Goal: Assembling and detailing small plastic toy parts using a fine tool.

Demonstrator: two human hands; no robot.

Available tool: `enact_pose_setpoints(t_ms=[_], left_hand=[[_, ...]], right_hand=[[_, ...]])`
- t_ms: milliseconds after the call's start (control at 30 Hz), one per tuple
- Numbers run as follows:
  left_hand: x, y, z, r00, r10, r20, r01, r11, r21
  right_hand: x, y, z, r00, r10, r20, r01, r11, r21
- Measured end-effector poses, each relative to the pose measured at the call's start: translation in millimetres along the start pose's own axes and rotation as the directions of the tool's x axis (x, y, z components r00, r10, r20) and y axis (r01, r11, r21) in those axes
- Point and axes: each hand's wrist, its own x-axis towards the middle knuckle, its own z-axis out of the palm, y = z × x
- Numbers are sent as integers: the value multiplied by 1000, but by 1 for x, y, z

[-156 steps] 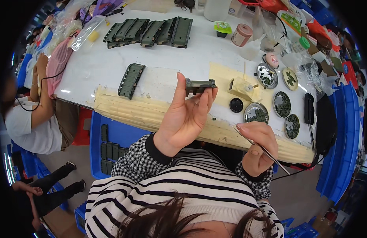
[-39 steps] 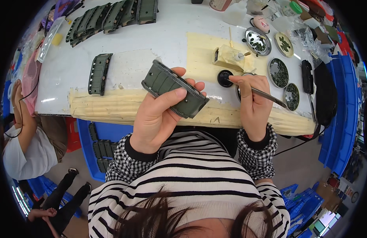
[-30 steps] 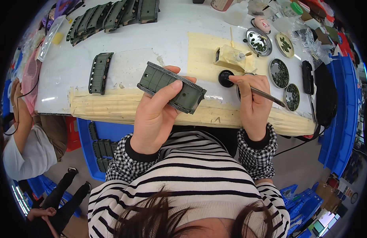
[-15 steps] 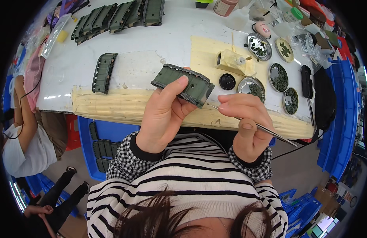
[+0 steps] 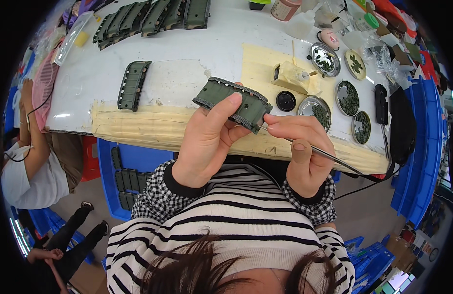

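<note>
Closed around a camouflage-green model part [image 5: 246, 110], ribbed along its long edges, my left hand [image 5: 207, 137] holds it tilted above the table's near edge, thumb on its face. My right hand [image 5: 307, 152] grips slim metal tweezers [image 5: 329, 156]; their tip meets or nearly meets the part's lower right corner. Anything between the tips is too small to make out. A similar green part [image 5: 134, 85] lies on the table to the left. Small green pieces fill a round metal dish [image 5: 304, 105] just beyond my right hand.
More metal dishes [image 5: 336, 98] of green pieces stand at the right, near a tape-covered block [image 5: 285, 78] and a black round cap [image 5: 286, 101]. Several green parts [image 5: 153, 19] line the back left. A blue bin [image 5: 106, 171] with parts sits below the table. Another person [image 5: 35, 161] is at the left.
The tweezers' tip has come to the lower right corner of the green part, closing the small gap. My left hand keeps its hold; the whole view has shifted slightly.
</note>
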Motion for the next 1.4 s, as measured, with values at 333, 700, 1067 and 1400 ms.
enact_pose_setpoints(t_ms=[333, 700, 1067, 1400], left_hand=[[2, -5, -1, 999, 40, 6, -40, 999, 9], [-2, -4, 0, 995, 45, 89, -46, 999, 12], [5, -8, -4, 979, 56, 194, -27, 988, -151], [10, -1, 11, 911, -93, 401, 300, 817, -493]], right_hand=[[-3, -3, 1, 1000, -13, 4, 13, 999, -40], [-1, -20, -10, 978, -98, 187, 129, 979, -161], [-24, 4, -5, 968, -106, -227, 170, 945, 280], [10, -11, -4, 970, -216, -109, 190, 960, -204]])
